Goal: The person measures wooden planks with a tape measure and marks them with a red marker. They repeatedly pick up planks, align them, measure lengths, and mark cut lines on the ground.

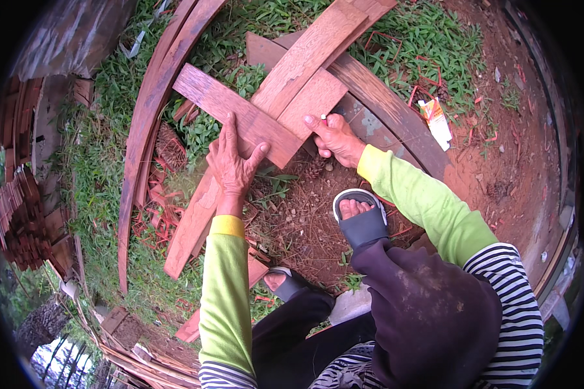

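My left hand [232, 162] is spread with its fingers and thumb lying on a short, straight reddish-brown board [227, 107]. That board lies crosswise over a paler piece of wood [318, 100] and a long curved plank [298, 55]. At the board's right end, my right hand [339, 139] is closed in a pinch around a small white-ended stick [324, 117]. Its thumb and fingertips are close to the paler wood's lower edge. Most of the stick is hidden by the fingers, so its exact kind does not show.
Dark curved planks [139, 149] lie on the grass to the left. A weathered board [389, 97] slants behind my right hand. A white and orange packet [436, 123] lies on bare soil. Stacked wood pieces [26, 220] stand far left. My sandalled foot [360, 214] is close below.
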Demonstrator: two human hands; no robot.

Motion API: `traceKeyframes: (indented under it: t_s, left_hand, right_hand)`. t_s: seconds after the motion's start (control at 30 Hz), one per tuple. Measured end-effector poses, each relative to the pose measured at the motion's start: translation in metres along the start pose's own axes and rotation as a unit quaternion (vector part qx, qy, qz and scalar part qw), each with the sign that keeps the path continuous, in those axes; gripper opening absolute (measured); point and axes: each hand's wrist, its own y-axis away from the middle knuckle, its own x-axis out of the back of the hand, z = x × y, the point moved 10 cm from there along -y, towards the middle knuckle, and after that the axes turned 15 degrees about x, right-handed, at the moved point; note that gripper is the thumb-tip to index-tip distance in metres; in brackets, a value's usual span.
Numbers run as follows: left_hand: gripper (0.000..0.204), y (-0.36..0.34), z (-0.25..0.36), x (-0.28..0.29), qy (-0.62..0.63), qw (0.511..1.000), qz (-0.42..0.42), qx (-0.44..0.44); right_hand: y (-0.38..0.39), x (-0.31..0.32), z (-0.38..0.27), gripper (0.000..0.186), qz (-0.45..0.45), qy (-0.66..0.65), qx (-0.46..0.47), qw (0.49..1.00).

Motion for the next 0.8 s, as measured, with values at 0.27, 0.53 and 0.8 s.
traceKeyframes:
  t_s: [0.27,0.53,0.8]
  left_hand:
    - [0.097,0.0000,-0.0007,-0.0007,0.009,1.000,-0.001,0.002]
    - [0.097,0.0003,-0.0015,0.0000,0.012,1.000,-0.003,0.007]
    - [0.098,0.0003,-0.0017,-0.0002,0.011,1.000,-0.003,0.006]
  right_hand:
    - [0.0003,0.0000,-0.0005,0.048,-0.003,0.008,0.002,1.000]
    - [-0.0004,-0.0024,-0.0019,0.048,-0.007,0.006,0.005,1.000]
    - [0.0016,-0.0013,0.0026,0.050,0.003,0.040,-0.014,0.999]
